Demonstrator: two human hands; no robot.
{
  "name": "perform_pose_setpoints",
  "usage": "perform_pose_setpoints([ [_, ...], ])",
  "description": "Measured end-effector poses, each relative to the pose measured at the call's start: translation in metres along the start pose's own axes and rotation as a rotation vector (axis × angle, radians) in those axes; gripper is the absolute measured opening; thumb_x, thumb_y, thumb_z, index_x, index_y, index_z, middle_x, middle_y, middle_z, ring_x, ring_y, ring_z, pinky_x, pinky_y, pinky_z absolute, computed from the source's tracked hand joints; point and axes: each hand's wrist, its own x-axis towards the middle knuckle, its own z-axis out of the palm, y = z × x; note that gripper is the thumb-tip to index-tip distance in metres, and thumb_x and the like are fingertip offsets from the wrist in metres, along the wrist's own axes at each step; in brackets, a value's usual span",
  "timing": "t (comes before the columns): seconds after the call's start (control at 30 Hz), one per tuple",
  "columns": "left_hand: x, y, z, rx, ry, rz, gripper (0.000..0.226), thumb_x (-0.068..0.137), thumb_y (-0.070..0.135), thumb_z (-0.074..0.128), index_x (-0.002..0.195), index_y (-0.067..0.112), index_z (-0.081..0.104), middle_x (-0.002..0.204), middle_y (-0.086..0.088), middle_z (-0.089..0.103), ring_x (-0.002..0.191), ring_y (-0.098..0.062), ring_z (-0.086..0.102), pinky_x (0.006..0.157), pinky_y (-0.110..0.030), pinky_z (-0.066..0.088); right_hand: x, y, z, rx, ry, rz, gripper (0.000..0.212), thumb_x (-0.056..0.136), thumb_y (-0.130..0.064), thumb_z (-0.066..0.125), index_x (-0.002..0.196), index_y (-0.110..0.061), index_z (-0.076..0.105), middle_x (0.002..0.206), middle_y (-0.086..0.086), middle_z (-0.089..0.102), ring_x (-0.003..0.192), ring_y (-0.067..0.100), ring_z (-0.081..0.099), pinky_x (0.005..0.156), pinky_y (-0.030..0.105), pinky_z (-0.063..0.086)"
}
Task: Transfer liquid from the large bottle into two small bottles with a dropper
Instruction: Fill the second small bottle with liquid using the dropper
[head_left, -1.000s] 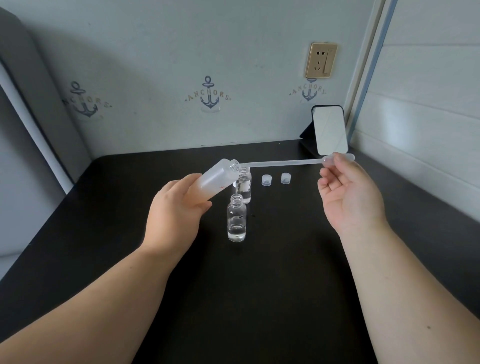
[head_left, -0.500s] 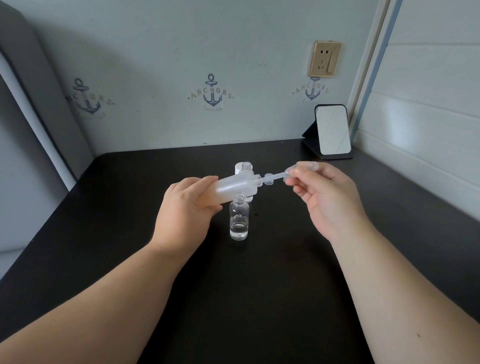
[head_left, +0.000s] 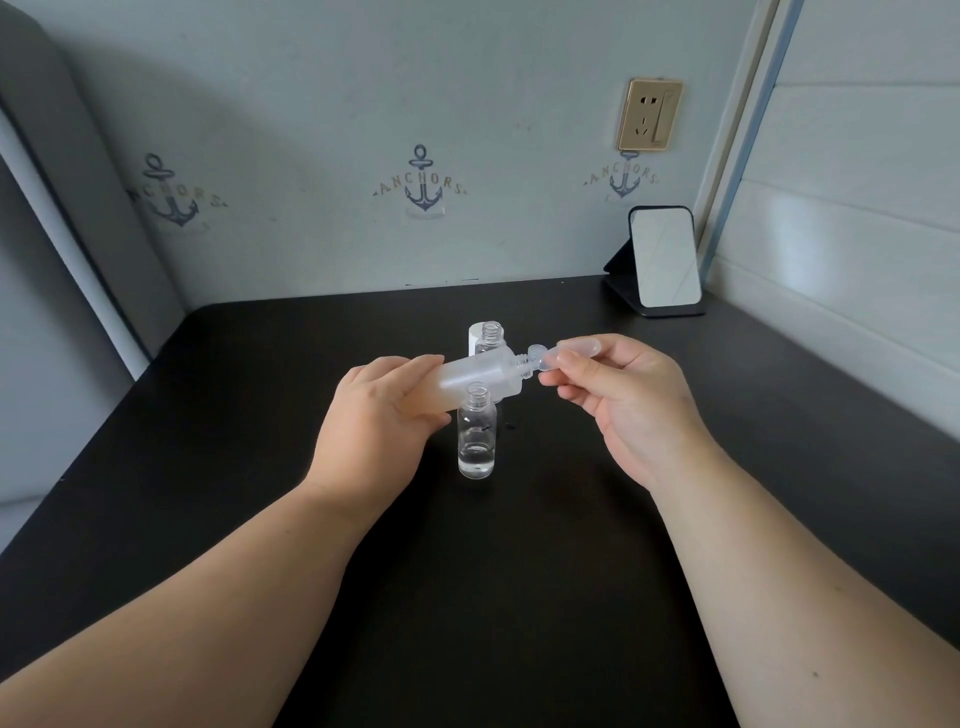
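- Large bottle (head_left: 470, 378): frosted plastic, held nearly on its side above the tabletop (head_left: 519, 597), its open neck pointing right.
- Left hand (head_left: 382, 415): fingers wrapped around the base end of the large bottle, carrying it clear of the surface.
- Dropper (head_left: 558, 353): clear plastic; its stem enters the large bottle's neck and only the bulb end remains outside.
- Right hand (head_left: 628, 400): thumb and fingertips pinch the dropper bulb just right of the bottle's mouth.
- Near small bottle (head_left: 476, 434): clear, uncapped, upright on the tabletop directly below the large bottle, with a shallow layer of liquid at its bottom.
- Far small bottle (head_left: 491, 336): uncapped, upright behind the large bottle, mostly hidden; contents cannot be told.
- White cap (head_left: 535, 349): partly visible behind the dropper.
- Mirror (head_left: 665, 260): propped on a dark stand at the tabletop's far right corner.
- Wall socket (head_left: 649, 114): gold plate above the mirror.
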Motion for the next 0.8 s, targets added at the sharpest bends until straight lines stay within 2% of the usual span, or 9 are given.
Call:
perform_pose_setpoints([
  [0.2,-0.001,0.0,-0.001,-0.006,0.012,-0.012,0.054,0.083,0.022,0.08,0.133,0.031,0.063,0.118,0.015,0.06,0.111,-0.017,0.047,0.092,-0.025,0.032,0.001,-0.003,-0.005,0.091,0.037,0.026,0.006,0.089,-0.008,0.072,0.092,-0.008,0.077,0.098,0.012,0.078,0.088,0.023,0.075,0.073,0.023,0.056],
  [0.3,-0.001,0.0,-0.002,-0.012,0.018,-0.015,0.054,0.082,0.021,0.081,0.132,0.031,0.064,0.116,0.015,0.06,0.111,-0.018,0.048,0.093,-0.026,0.033,0.001,-0.006,-0.007,0.164,0.04,0.039,0.019,0.079,-0.018,0.075,0.094,-0.006,0.075,0.096,0.009,0.077,0.087,0.022,0.074,0.072,0.022,0.056],
  [0.4,-0.001,0.0,-0.003,-0.014,0.023,-0.019,0.055,0.082,0.021,0.081,0.133,0.031,0.063,0.114,0.017,0.057,0.11,-0.019,0.049,0.093,-0.026,0.033,0.003,-0.008,-0.009,0.205,0.054,0.051,0.031,0.079,-0.019,0.073,0.102,0.0,0.07,0.094,0.005,0.077,0.085,0.02,0.074,0.072,0.022,0.056],
  [0.57,-0.001,0.0,-0.004,-0.013,0.024,-0.032,0.055,0.082,0.021,0.081,0.133,0.032,0.063,0.113,0.018,0.055,0.111,-0.019,0.049,0.092,-0.026,0.033,0.005,-0.008,-0.015,0.28,0.108,0.075,0.017,0.085,-0.014,0.072,0.1,-0.007,0.072,0.095,0.008,0.077,0.087,0.022,0.074,0.072,0.023,0.057],
  [0.7,-0.002,0.0,-0.005,-0.023,0.022,-0.051,0.056,0.082,0.021,0.08,0.134,0.031,0.062,0.118,0.013,0.06,0.113,-0.019,0.049,0.094,-0.027,0.033,0.007,-0.009,-0.02,0.364,0.131,0.076,0.008,0.086,-0.015,0.072,0.092,-0.013,0.077,0.093,0.006,0.077,0.087,0.021,0.074,0.072,0.024,0.057],
  [0.8,-0.001,0.0,-0.006,-0.022,0.027,-0.055,0.057,0.082,0.02,0.081,0.134,0.031,0.062,0.117,0.012,0.06,0.113,-0.02,0.05,0.095,-0.028,0.034,0.006,-0.01,-0.024,0.4,0.141,0.066,0.017,0.092,-0.016,0.068,0.08,-0.017,0.081,0.091,0.002,0.076,0.085,0.017,0.074,0.074,0.023,0.057],
])
